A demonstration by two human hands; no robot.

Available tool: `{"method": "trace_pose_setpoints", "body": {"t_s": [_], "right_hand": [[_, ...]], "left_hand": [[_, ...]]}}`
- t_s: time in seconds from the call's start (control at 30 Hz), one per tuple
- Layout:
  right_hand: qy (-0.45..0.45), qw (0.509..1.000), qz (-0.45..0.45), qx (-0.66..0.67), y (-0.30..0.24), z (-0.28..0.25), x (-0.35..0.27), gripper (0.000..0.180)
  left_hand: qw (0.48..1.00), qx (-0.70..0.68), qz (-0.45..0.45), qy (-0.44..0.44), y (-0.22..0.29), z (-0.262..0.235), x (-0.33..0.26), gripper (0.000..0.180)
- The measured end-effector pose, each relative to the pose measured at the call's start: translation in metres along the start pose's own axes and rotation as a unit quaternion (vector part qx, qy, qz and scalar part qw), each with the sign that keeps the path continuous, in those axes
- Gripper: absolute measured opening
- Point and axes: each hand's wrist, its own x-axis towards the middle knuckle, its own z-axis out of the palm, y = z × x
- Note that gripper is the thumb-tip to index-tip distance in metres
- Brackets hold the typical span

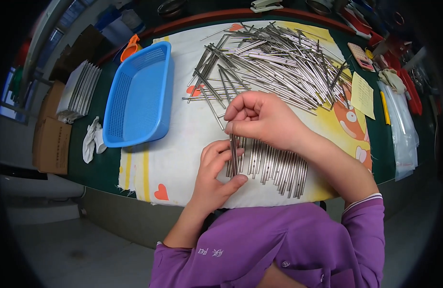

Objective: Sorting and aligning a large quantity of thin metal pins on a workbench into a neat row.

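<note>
A neat row of rods (279, 168) set out, a bigger tangled heap (279, 67) left.

To the right of the blue basket (168, 103), on my side, my right hand (267, 117) pinches the upper end of an upright-held rod (233, 156), perhaps more than one, and my left hand (214, 173) curls about its lower part. The row lies just beside, side by side on the cloth (183, 168) covering the bench (89, 165); I judge it the smaller share done, with the heap, right of the basket and farther from me, remaining. The basket shows only its bare inside; what the cardboard box (51, 149) to its left contains, I cannot tell.
</note>
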Motion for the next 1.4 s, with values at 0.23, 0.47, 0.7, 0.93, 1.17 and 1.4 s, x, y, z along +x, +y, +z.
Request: {"method": "trace_pose_setpoints", "body": {"t_s": [0.23,0.47,0.7,0.93,1.17,1.4], "right_hand": [[0.048,0.916,-0.192,-0.348,0.022,-0.018,0.023,0.006],[-0.195,0.788,-0.172,-0.558,0.009,-0.020,0.050,0.012],[-0.304,0.678,-0.072,-0.665,-0.001,-0.011,0.064,0.013],[-0.254,0.678,-0.164,-0.670,-0.015,-0.014,0.048,0.007],[-0.206,0.749,-0.279,-0.565,-0.019,-0.005,0.042,0.008],[0.015,0.837,-0.026,-0.546,0.010,-0.048,0.016,0.012]], "left_hand": [[0.821,-0.466,-0.320,0.078,-0.004,-0.021,-0.005,0.013],[0.807,-0.475,-0.343,0.075,-0.009,-0.023,-0.003,0.014],[0.813,-0.467,-0.340,0.071,-0.012,-0.021,-0.003,0.012],[0.824,-0.464,-0.304,0.116,-0.018,-0.012,-0.003,0.013],[0.791,-0.531,-0.299,0.051,-0.012,-0.010,0.006,0.015],[0.703,-0.626,-0.334,0.044,-0.020,-0.017,0.002,0.025]]}}
